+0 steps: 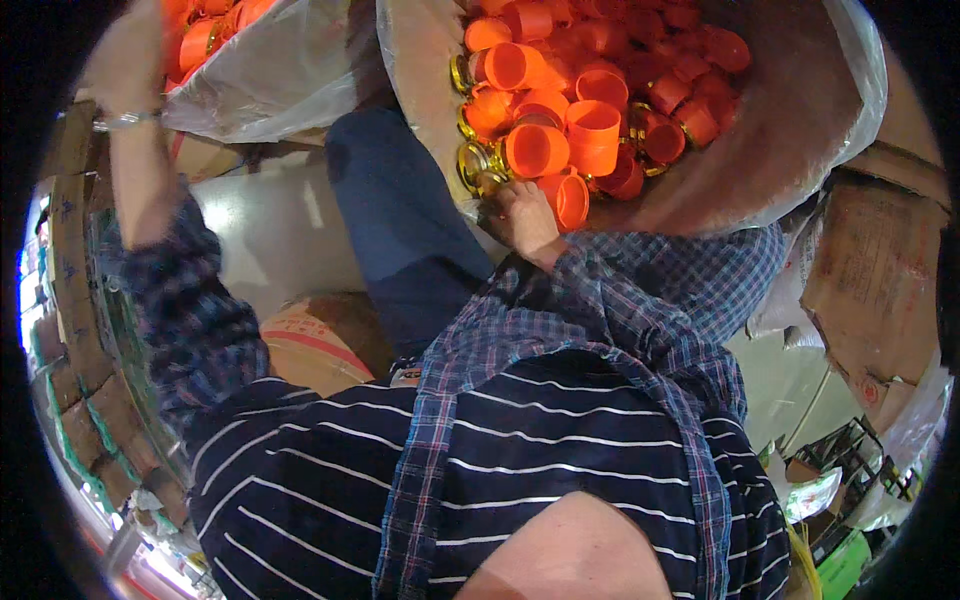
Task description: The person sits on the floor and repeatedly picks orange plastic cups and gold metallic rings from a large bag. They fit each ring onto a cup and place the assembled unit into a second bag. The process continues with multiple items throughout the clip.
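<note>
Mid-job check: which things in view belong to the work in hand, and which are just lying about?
Seemingly in the work:
- orange cups, beside the right hand
- gold round pieces among them
- plastic-lined container holding both
- second lined container, near the blurred left hand

Apparently lying about:
- brown cardboard, right
- black crate, lower right
- green item, lower right

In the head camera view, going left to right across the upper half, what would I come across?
Blurred left hand, orange cups in the left bag, blue trouser knee, gold round piece, right hand, orange cup beside it, brown cardboard.
</note>
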Motion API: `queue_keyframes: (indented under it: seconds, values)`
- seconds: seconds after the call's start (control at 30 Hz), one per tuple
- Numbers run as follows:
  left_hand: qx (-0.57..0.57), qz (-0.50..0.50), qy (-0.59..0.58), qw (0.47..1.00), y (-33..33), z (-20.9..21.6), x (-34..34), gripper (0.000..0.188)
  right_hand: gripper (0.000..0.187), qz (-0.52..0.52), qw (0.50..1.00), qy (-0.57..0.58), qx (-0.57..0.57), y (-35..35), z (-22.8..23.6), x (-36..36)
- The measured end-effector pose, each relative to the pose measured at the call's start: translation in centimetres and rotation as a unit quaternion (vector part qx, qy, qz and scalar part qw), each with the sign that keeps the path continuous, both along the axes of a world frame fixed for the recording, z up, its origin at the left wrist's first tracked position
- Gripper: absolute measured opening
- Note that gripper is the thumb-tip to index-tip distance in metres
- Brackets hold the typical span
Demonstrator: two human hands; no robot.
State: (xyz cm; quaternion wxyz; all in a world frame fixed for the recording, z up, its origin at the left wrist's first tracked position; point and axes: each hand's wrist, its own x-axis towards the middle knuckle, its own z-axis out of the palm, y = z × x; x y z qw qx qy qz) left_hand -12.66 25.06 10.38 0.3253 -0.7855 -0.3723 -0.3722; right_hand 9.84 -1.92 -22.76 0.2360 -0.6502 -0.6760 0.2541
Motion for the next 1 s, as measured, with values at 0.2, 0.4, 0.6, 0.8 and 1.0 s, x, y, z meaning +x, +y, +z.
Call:
queue_keyframes:
  seconds: [0.2, 0.4, 0.6, 0.8, 1.0]
  values:
    - [-0.546, -0.282, 0.115, 0.78, -15.1, -19.6, 13.1, 0.018, 0.037, -0.125, 0.955, 0.23, -0.141, -1.7, 4.7, 6.8]
    - [-0.39, -0.388, 0.378, 0.745, -20.1, -29.1, 17.6, 0.015, 0.035, -0.388, 0.849, 0.356, -0.05, -6.7, 10.0, 15.0]
    - [-0.71, -0.213, 0.068, 0.668, -20.9, -25.4, 18.6, 0.022, 0.043, -0.319, 0.672, 0.668, -0.01, -7.3, 11.1, 14.5]
    - [-0.739, -0.238, -0.629, 0.042, -23.3, -19.6, 16.5, 0.031, 0.033, -0.358, 0.761, 0.54, -0.013, -4.2, 11.9, 8.9]
    - [-0.703, -0.23, -0.669, 0.071, -23.8, -17.7, 16.0, 0.027, 0.037, -0.11, 0.959, 0.161, 0.206, -3.4, 15.3, 7.5]
